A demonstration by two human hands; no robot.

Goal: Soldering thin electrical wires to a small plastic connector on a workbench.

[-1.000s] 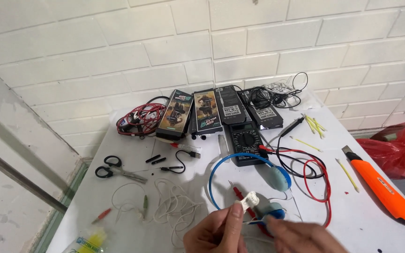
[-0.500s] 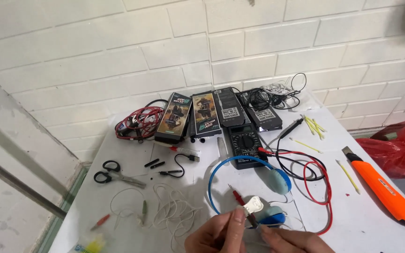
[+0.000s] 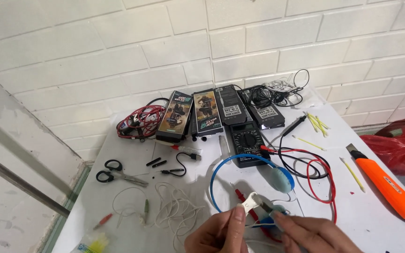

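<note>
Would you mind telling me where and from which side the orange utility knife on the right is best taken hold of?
Probably by the middle of the orange utility knife, along its long handle, coming from above. It lies flat on the white table, apart from the wires, with the metal blade end pointing up-left, so a grip across the handle's width stays away from the blade.

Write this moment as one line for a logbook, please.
left hand: pinching small white piece | right hand: on thin wire beside it | blue headphones behind | meter, scissors, orange knife on table
</note>
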